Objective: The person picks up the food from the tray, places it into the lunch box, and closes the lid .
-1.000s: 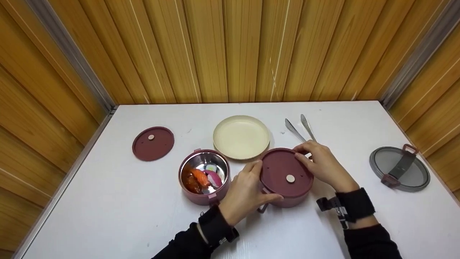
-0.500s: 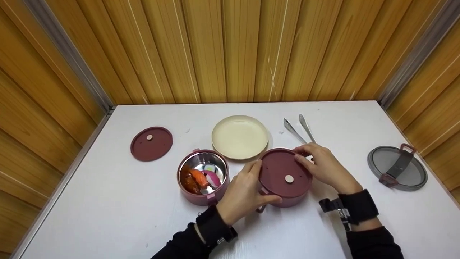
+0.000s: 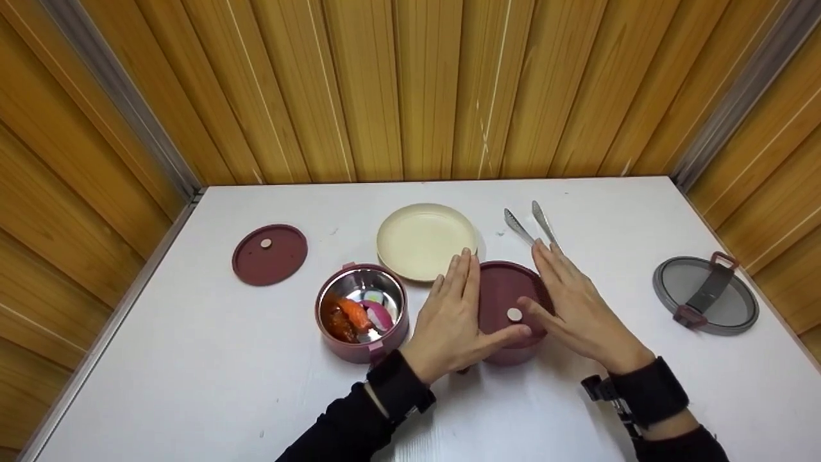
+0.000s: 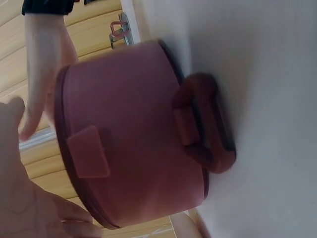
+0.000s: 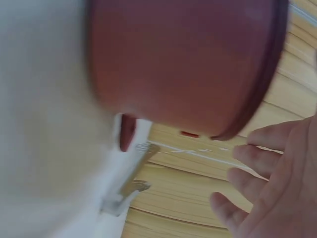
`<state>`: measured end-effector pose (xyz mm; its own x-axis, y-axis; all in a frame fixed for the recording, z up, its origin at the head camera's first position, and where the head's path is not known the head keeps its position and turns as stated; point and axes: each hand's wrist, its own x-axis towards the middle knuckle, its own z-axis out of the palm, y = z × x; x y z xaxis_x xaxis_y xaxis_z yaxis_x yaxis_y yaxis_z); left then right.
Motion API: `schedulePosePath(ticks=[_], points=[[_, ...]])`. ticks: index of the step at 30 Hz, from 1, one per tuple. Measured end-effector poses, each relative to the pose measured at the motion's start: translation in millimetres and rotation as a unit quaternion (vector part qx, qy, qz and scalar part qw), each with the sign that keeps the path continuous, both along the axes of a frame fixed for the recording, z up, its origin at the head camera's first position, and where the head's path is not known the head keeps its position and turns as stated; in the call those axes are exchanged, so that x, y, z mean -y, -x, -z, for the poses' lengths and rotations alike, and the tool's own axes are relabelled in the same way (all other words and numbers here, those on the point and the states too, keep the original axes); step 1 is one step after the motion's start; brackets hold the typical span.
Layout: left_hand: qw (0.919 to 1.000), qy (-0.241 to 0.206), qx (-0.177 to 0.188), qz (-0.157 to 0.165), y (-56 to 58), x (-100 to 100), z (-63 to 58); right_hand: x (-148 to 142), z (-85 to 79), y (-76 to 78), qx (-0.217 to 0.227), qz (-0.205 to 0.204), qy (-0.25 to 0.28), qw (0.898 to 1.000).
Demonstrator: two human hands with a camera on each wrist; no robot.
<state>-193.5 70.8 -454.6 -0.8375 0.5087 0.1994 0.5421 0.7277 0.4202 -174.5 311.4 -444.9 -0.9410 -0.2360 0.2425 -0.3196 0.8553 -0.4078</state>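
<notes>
A round dark-red lunch container [image 4: 133, 134] stands upright on the table, and its flat dark-red lid [image 3: 503, 289] with a pale round knob sits on top. Along the lid's left side lies my left hand [image 3: 449, 324], its fingers straight and its thumb stretched across the front of the lid. My right hand [image 3: 584, 314] is over the right side with fingers extended; in the right wrist view a gap shows between its fingers [image 5: 255, 161] and the container. Neither hand grips anything. A handle [image 4: 210, 121] sticks out low on the container's side.
Left of it stands an uncovered matching container [image 3: 362, 353] with sushi-like food pieces [image 3: 359, 316]. A cream plate [image 3: 426, 240] and metal tongs [image 3: 518, 226] lie behind. Another dark-red lid [image 3: 272, 260] is at left; a grey lid with a strap [image 3: 680, 282] is at right.
Both hands have let go of the lidded container's rim. Their fingers have straightened and risen over the lid's two sides. The container and other things stay put.
</notes>
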Motion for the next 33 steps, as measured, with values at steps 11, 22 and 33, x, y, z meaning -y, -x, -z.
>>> schedulePosePath(ticks=[11,22,33], points=[[0.9983,0.052,0.024,-0.006,16.4,0,11.8,5,24.0,1.7,0.007,-0.016,-0.053,0.998],[0.997,0.074,0.022,0.006,20.7,2,13.3,6,26.2,1.7,0.011,-0.017,-0.075,0.997],[0.996,0.087,0.008,0.017,21.5,-3,8.2,4,24.1,-1.0,0.018,-0.012,-0.069,0.997]])
